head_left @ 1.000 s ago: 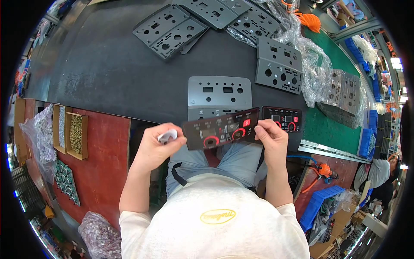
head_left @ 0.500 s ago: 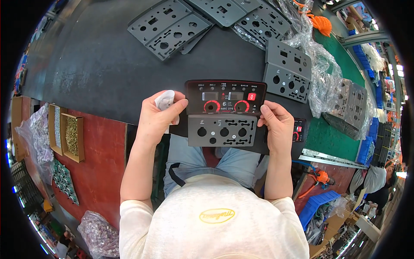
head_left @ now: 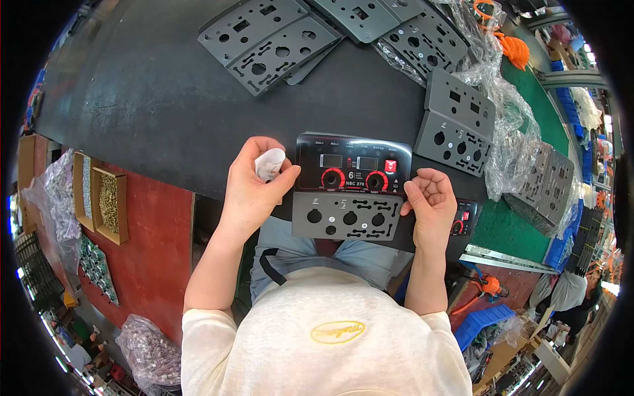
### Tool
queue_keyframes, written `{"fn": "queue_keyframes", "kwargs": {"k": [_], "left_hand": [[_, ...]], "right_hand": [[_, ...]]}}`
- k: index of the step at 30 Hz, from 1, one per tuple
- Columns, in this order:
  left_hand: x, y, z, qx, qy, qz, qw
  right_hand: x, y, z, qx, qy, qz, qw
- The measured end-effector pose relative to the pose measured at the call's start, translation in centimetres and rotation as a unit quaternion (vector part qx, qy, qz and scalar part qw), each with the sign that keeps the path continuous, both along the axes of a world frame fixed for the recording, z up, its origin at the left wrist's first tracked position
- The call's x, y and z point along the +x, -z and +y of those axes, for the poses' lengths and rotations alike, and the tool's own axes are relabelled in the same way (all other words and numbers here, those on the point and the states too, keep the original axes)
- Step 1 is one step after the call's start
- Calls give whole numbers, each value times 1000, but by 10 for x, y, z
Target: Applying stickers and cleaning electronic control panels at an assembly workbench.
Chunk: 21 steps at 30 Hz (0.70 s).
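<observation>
In front of me a dark grey metal control panel [head_left: 345, 230] tilts at the table's near edge. Its upper face carries a glossy black label [head_left: 340, 178] with red dial markings and two window outlines; round holes and slots show below. My left hand [head_left: 259, 178] is closed around a crumpled white piece of paper [head_left: 269, 164], its thumb tip against the left edge of the label. At the opposite edge, my right hand [head_left: 432, 203] has curled fingers and grips the side of the panel between thumb and fingers.
Several bare grey panels [head_left: 271, 49] lie across the far side of the black table [head_left: 145, 99]. Clear plastic wrap [head_left: 508, 125] and stacked panels [head_left: 545, 185] sit at right. Another labelled panel [head_left: 464, 218] lies beyond my right wrist. Screw boxes [head_left: 109, 204] stand left.
The panel appears slightly lower and further right, with light now glinting on its label. Both hands have moved along with it; the table objects have shifted right in view.
</observation>
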<state>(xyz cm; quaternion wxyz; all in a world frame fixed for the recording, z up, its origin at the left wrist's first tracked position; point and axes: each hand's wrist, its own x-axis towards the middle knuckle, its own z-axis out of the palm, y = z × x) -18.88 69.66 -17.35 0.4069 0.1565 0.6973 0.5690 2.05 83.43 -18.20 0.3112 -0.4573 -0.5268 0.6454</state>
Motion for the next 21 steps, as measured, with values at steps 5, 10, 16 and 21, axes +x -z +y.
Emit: {"fn": "queue_keyframes", "kwargs": {"k": [5,10,16,21], "left_hand": [[-2,2,2,-6,0,-2,1000],[-4,1,4,-31,9,14,999],[-5,7,0,-21,13,15,1000],[-6,7,2,-21,13,2,1000]], "right_hand": [[0,2,3,-2,-10,5,1000],[-1,1,4,-13,-5,-8,1000],[1,3,4,-34,-8,9,999],[2,2,4,-40,-16,15,999]]}}
